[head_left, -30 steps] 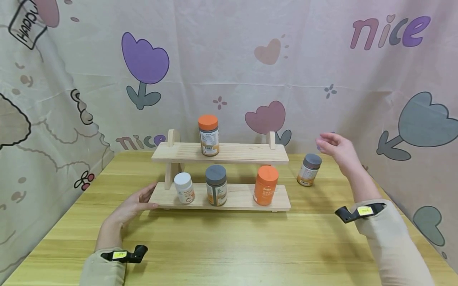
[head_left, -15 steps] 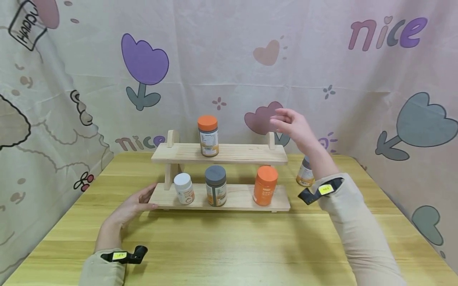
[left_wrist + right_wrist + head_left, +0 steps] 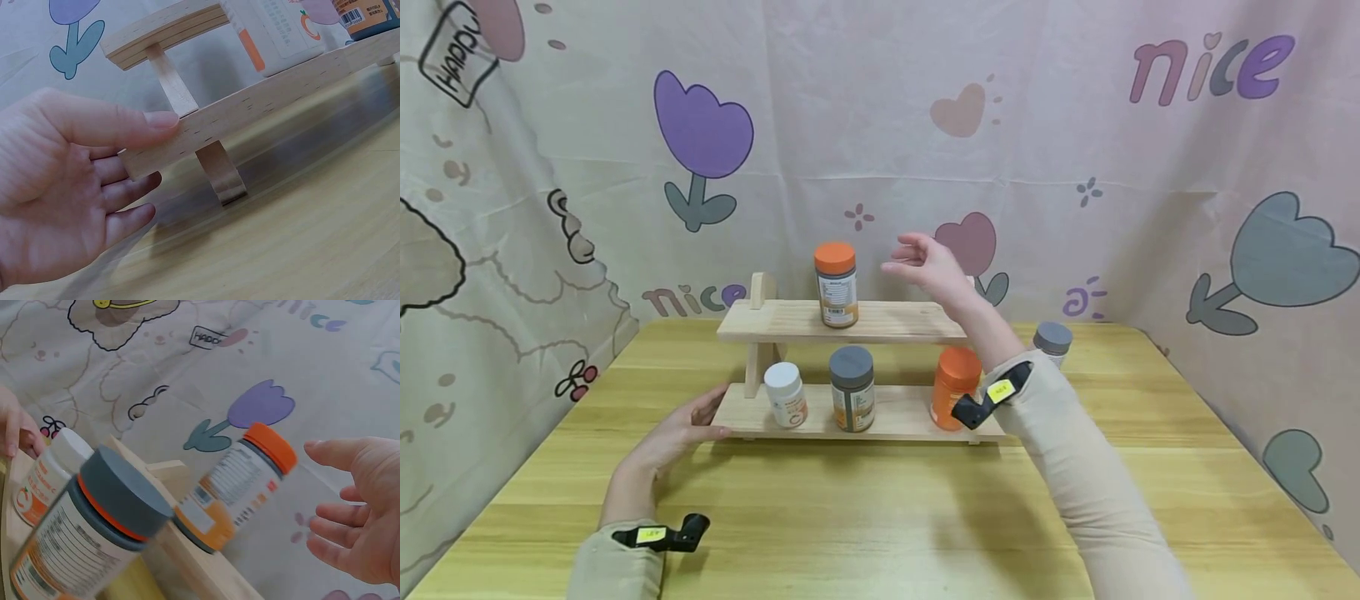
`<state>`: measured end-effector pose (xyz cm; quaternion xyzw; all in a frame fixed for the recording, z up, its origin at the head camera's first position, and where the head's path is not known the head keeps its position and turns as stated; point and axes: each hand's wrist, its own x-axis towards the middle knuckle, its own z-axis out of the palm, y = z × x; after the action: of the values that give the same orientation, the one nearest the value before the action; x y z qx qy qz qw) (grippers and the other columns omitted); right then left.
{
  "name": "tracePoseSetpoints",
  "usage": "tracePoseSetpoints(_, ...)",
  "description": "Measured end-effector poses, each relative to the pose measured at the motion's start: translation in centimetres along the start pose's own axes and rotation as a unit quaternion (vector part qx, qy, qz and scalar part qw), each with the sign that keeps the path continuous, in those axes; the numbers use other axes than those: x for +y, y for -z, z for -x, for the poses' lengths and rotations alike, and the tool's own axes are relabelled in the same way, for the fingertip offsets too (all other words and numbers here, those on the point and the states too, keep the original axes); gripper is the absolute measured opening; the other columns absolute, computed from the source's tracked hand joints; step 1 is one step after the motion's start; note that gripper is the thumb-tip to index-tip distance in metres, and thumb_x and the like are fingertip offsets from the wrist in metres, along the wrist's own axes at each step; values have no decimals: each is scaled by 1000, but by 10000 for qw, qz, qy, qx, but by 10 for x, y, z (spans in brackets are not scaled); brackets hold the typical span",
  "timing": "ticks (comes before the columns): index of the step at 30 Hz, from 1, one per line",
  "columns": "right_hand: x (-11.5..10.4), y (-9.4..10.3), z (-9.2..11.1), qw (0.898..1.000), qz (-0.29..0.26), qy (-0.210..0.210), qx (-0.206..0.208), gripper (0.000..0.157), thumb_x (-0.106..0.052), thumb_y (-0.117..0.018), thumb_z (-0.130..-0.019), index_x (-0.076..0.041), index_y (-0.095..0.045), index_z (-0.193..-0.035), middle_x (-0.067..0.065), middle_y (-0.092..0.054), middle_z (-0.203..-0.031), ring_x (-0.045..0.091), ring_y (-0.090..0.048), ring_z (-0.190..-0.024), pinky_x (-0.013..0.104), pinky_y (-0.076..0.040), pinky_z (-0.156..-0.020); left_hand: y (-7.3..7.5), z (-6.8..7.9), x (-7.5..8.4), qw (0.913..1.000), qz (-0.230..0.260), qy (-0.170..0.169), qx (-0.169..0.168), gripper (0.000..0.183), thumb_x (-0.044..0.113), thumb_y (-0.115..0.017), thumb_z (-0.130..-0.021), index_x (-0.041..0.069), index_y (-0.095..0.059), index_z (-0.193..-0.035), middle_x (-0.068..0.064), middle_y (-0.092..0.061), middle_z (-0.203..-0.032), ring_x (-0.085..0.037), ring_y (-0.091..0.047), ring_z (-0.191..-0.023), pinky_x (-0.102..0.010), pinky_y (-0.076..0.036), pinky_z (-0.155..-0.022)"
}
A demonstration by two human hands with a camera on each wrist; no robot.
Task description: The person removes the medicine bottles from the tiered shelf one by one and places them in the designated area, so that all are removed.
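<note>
At the left end of a two-tier wooden shelf (image 3: 906, 406), my left hand (image 3: 673, 432) grips the lower board. The left wrist view shows the thumb along the board's edge and the other fingers below and behind it. My right hand (image 3: 928, 268) is in the air above the upper board, its fingers apart and holding nothing. Just left of it, a grey jar with an orange lid (image 3: 837, 285) stands upright on that board. On the lower board stand a white bottle (image 3: 786, 395), a grey-lidded jar (image 3: 853, 389) and an orange jar (image 3: 955, 375), the last partly behind my right wrist.
Another grey-lidded jar (image 3: 1053, 338) stands on the wooden table (image 3: 850, 517) right of the shelf, partly hidden by my right sleeve. A printed cloth (image 3: 850, 108) hangs behind and at both sides of the table.
My right hand has moved left from above the jar on the table to beside the orange-lidded jar, with its fingers still apart. My left hand has stayed on the shelf's end.
</note>
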<state>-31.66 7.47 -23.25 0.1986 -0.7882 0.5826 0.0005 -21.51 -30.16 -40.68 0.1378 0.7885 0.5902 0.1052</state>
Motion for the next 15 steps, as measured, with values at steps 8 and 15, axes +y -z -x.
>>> tracePoseSetpoints(8, 5, -35, -16, 9995, 178, -142, -211, 69, -20, -70, -83, -3, -35, -141, 14, -50, -129, 24, -48, -117, 36, -41, -96, 0, 1, 2, 10000, -43, 68, 50, 87, 7, -62, -85, -8, -1, -145, -27, 3, -150, -45, -1, -135, -6, -32, -87)
tracePoseSetpoints(15, 8, -54, -18, 9989, 353, -195, -234, 70, -23, -72, -82, -6, -36, -140, 11, -52, -125, 23, -50, -113, 35, -44, -92, -1, 2, 3, 9999, -96, 61, 80, 86, 7, -63, -85, -9, -3, -144, -28, 1, -150, -45, -3, -135, -11, -33, -93)
